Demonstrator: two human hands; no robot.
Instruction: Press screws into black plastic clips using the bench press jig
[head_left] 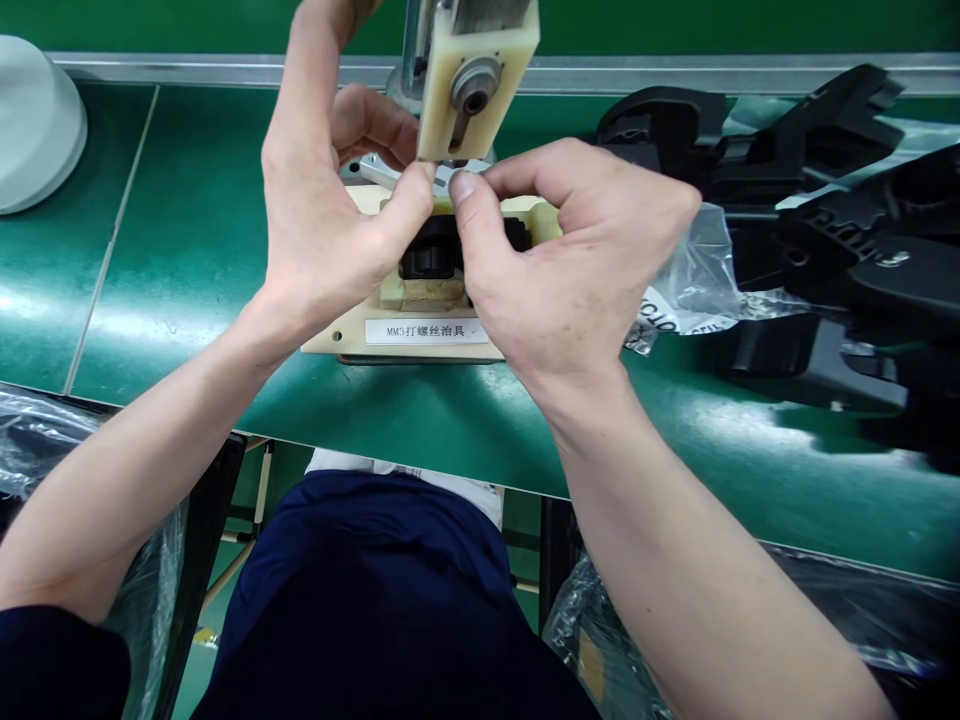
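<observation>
Two bags at our lap: clear plastic, one (45, 450) on the left in a dark bin and one (600, 630) on the right below the bench edge. Both are too crumpled for us to read their contents.
Green mat (187, 250): it covers the bench and carries everything beyond.
Jig base (337, 340): a cream plate with a printed label (426, 330), lying flat on the mat between our wrists.
Black part (429, 250): it sits in the jig base's pocket, directly under our thumbs.
Left hand (322, 200): thumb and forefinger are drawn together in a pinch just above the black part.
Right hand (570, 260): the same pinch, its thumb tip almost touching the left thumb.
Done, as we judge: the black part is loaded and seated in the jig base.
Left, as we judge: the small fitting at the part's top looks unfinished, since both hands work there.
Upper block (476, 90): cream with a metal bushing, hanging just over our thumbs. Its top is cut off by the frame.
Hidden: we cannot tell whether anything small lies between the fingertips. Our hands cover most of the black part.
Far right: a pile of black mouldings (825, 220), partly on a clear wrapper (697, 270). We cannot separate the single pieces.
Far left: a white rounded object (34, 120), cut by the edge.
</observation>
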